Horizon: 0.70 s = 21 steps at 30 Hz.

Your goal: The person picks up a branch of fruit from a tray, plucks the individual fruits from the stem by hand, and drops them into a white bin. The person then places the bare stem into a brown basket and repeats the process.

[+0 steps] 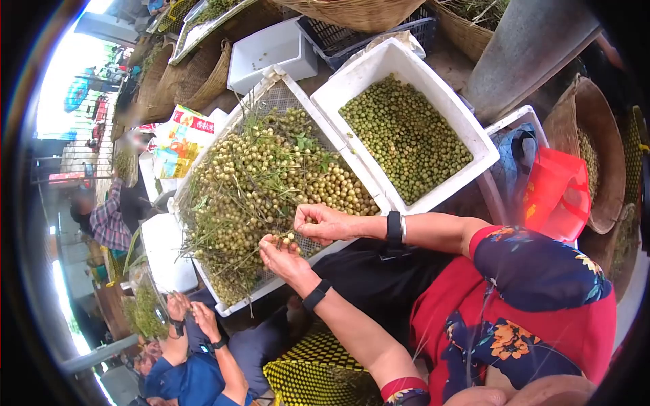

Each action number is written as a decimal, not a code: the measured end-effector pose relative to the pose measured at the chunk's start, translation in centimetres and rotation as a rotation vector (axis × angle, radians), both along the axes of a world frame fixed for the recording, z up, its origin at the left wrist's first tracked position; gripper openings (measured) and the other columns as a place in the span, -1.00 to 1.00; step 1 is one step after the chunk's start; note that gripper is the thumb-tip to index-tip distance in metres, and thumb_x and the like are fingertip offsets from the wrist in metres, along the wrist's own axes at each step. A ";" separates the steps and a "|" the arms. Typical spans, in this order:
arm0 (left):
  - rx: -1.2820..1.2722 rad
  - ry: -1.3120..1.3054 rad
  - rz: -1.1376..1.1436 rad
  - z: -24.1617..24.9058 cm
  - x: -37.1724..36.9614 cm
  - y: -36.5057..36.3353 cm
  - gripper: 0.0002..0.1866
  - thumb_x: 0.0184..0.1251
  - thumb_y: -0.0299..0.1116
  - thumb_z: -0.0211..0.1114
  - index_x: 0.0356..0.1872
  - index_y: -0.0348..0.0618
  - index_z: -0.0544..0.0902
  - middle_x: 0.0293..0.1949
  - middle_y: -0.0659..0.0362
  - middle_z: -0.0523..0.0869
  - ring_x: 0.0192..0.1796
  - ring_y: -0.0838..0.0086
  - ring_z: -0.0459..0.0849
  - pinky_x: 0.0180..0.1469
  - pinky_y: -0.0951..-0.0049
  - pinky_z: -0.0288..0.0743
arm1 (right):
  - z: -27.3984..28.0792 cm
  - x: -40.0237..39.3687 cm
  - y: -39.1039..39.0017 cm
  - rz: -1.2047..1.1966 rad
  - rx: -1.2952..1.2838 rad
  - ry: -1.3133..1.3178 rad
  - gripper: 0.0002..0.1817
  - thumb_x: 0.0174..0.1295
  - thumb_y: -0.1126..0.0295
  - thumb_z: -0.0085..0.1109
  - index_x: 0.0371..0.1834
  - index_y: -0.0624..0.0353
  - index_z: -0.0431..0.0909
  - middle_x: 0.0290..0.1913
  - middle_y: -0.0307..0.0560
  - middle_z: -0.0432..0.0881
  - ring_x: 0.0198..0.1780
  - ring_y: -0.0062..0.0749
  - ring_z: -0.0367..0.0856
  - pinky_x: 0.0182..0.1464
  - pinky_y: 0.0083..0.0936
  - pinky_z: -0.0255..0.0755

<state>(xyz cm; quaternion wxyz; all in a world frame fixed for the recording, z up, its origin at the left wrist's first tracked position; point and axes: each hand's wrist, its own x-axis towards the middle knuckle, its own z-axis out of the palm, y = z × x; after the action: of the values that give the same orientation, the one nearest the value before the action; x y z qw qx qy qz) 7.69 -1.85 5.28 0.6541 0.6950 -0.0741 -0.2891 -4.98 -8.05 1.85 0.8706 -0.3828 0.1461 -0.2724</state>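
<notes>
My left hand (288, 262), the lower one in view, is closed on a sprig of small round fruits (290, 238). Just above it, my right hand (323, 223) is closed in a pinch; whatever lies between its fingertips is too small to make out. Both hands are over the near edge of a white-framed mesh tray (357, 157). Piled on the mesh are yellow-green round fruits (247, 166), mixed with thin stems and leaves. Beside the tray, a white foam box (467, 128) holds loose, darker green fruits (406, 128).
A co-worker in a blue shirt (177, 376) holds a leafy sprig at lower left. Behind the tray are a printed bag (181, 139), another white box (237, 64) and wicker baskets (359, 12). A red bag (558, 193) and a yellow-black mesh sack (318, 369) lie nearby.
</notes>
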 end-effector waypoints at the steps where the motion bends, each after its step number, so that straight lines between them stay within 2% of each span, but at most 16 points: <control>1: -0.003 0.005 0.029 -0.3 0.0 -0.1 -0.68 0.49 -0.03 0.07 -0.10 -0.08 0.50 -0.20 0.22 0.49 -0.25 0.51 0.47 -0.28 0.51 0.38 | -0.3 0.2 0.1 -0.017 -0.025 0.026 -0.92 0.31 0.44 0.05 -0.22 0.12 0.36 -0.48 -0.28 0.44 -0.67 -0.69 0.29 -0.68 -0.65 0.16; 2: -0.003 0.012 0.059 -0.5 -0.2 -0.1 -0.68 0.49 -0.03 0.07 -0.10 -0.08 0.50 -0.20 0.21 0.49 -0.26 0.49 0.48 -0.27 0.51 0.38 | -0.2 0.0 0.1 -0.021 -0.019 0.027 -0.92 0.31 0.44 0.05 -0.22 0.12 0.36 -0.48 -0.28 0.44 -0.67 -0.69 0.29 -0.68 -0.65 0.16; 4: -0.015 0.010 0.058 -1.1 -0.6 0.1 -0.68 0.49 -0.03 0.06 -0.09 -0.07 0.49 -0.20 0.21 0.49 -0.26 0.48 0.48 -0.26 0.49 0.39 | -0.1 -0.3 -0.1 -0.127 -0.409 0.154 -0.91 0.23 0.48 0.07 -0.26 0.16 0.38 -0.47 -0.24 0.46 -0.59 -0.59 0.37 -0.58 -0.53 0.28; 5: -0.035 0.006 0.060 -1.2 -0.6 0.2 -0.68 0.50 -0.03 0.05 -0.08 -0.07 0.49 -0.21 0.21 0.49 -0.26 0.46 0.49 -0.25 0.46 0.39 | 0.3 -0.7 -0.2 -0.239 -0.631 0.231 -0.89 0.13 0.53 0.09 -0.30 0.19 0.39 -0.46 -0.16 0.47 -0.46 -0.44 0.48 -0.42 -0.40 0.39; 6: -0.032 0.004 0.067 -1.3 -0.5 0.2 -0.68 0.50 -0.03 0.05 -0.08 -0.07 0.49 -0.21 0.21 0.49 -0.26 0.46 0.49 -0.25 0.46 0.39 | 0.2 -1.0 -0.4 -0.232 -0.629 0.228 -0.89 0.13 0.53 0.09 -0.30 0.19 0.39 -0.46 -0.16 0.47 -0.46 -0.44 0.48 -0.42 -0.40 0.39; 8: -0.079 0.001 0.191 -1.1 0.1 0.2 -0.69 0.46 -0.04 0.09 -0.08 -0.07 0.49 -0.22 0.22 0.48 -0.26 0.43 0.51 -0.23 0.40 0.44 | -0.3 -1.7 -0.9 -0.317 -0.798 0.256 -0.86 0.07 0.54 0.11 -0.31 0.19 0.40 -0.42 -0.10 0.51 -0.30 -0.27 0.53 -0.23 -0.32 0.42; 9: -0.124 0.006 0.197 -1.1 0.6 0.4 -0.70 0.41 -0.06 0.15 -0.10 -0.07 0.49 -0.25 0.21 0.48 -0.26 0.42 0.52 -0.23 0.34 0.47 | -0.6 -2.1 -1.5 -0.342 -0.911 0.294 -0.83 0.06 0.55 0.13 -0.27 0.17 0.44 -0.36 -0.07 0.52 -0.26 -0.21 0.53 -0.20 -0.30 0.43; 10: -0.190 0.017 0.186 -1.3 1.4 0.2 -0.70 0.31 -0.09 0.22 -0.19 -0.08 0.47 -0.34 0.19 0.51 -0.35 0.46 0.50 -0.35 0.42 0.49 | -0.9 -2.4 -1.9 -0.372 -1.014 0.314 -0.79 0.05 0.55 0.15 -0.22 0.15 0.47 -0.31 -0.04 0.53 -0.21 -0.14 0.54 -0.17 -0.28 0.44; 12: -0.238 0.066 0.179 -0.5 1.7 0.5 -0.74 0.25 -0.17 0.26 -0.20 -0.07 0.47 -0.37 0.17 0.52 -0.36 0.44 0.51 -0.31 0.36 0.58 | -2.2 -2.7 -2.5 -0.321 -1.265 0.513 -0.69 0.04 0.52 0.19 -0.09 0.09 0.53 -0.18 -0.01 0.53 -0.09 -0.08 0.54 -0.09 -0.25 0.44; 14: -0.269 0.066 0.182 0.4 1.0 1.0 -0.66 0.36 -0.07 0.22 -0.13 -0.14 0.47 -0.25 0.14 0.52 -0.31 0.41 0.54 -0.24 0.40 0.62 | -2.4 -3.1 -2.9 -0.369 -1.475 0.612 -0.62 0.09 0.49 0.21 0.03 0.09 0.54 -0.03 0.04 0.50 0.00 -0.04 0.53 -0.02 -0.25 0.45; 16: -0.309 0.033 0.125 0.8 0.7 1.4 -0.62 0.48 -0.02 0.12 -0.04 -0.16 0.45 -0.18 0.12 0.47 -0.22 0.39 0.54 -0.14 0.37 0.64 | -2.2 -3.3 -2.9 -0.160 -1.179 0.534 -0.67 0.17 0.40 0.23 0.02 0.15 0.54 0.07 0.04 0.47 0.01 -0.02 0.52 0.05 -0.29 0.43; 17: -0.313 0.031 0.129 1.0 0.5 1.4 -0.62 0.48 -0.02 0.12 -0.04 -0.16 0.45 -0.18 0.12 0.47 -0.22 0.39 0.54 -0.14 0.37 0.64 | -1.8 -3.3 -2.7 -0.048 -0.983 0.429 -0.56 0.25 0.24 0.26 0.13 0.19 0.47 0.11 -0.01 0.44 0.02 -0.16 0.54 0.06 -0.35 0.47; 18: -0.343 0.032 0.122 1.1 0.1 1.4 -0.62 0.48 -0.03 0.12 -0.03 -0.17 0.45 -0.17 0.11 0.48 -0.22 0.40 0.56 -0.14 0.38 0.64 | -1.4 -3.0 -2.2 -0.047 -0.988 0.430 -0.56 0.25 0.24 0.26 0.13 0.19 0.47 0.11 -0.01 0.44 0.02 -0.16 0.54 0.06 -0.35 0.47; 20: -0.374 0.035 0.110 1.2 -0.9 1.2 -0.61 0.49 -0.03 0.11 -0.02 -0.19 0.44 -0.17 0.10 0.48 -0.22 0.40 0.57 -0.14 0.39 0.65 | 0.1 -1.6 -0.8 0.186 -0.203 0.144 -0.40 0.27 0.11 0.28 0.27 0.19 0.35 0.10 -0.07 0.45 0.06 -0.37 0.52 0.01 -0.42 0.52; 21: -0.362 0.023 0.096 1.2 -1.5 1.1 -0.61 0.49 -0.04 0.11 -0.02 -0.20 0.44 -0.16 0.10 0.48 -0.21 0.39 0.59 -0.13 0.38 0.65 | 0.5 -0.8 -0.3 0.205 -0.093 0.087 -0.28 0.27 0.07 0.28 0.36 0.21 0.23 0.11 -0.09 0.42 0.07 -0.49 0.50 -0.03 -0.47 0.56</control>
<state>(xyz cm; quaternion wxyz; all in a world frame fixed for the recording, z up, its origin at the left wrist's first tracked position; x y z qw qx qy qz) 6.24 -0.79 6.53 0.7823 0.5654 -0.0845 -0.2473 -5.76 -8.30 2.31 0.8680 -0.4472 0.1311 -0.1716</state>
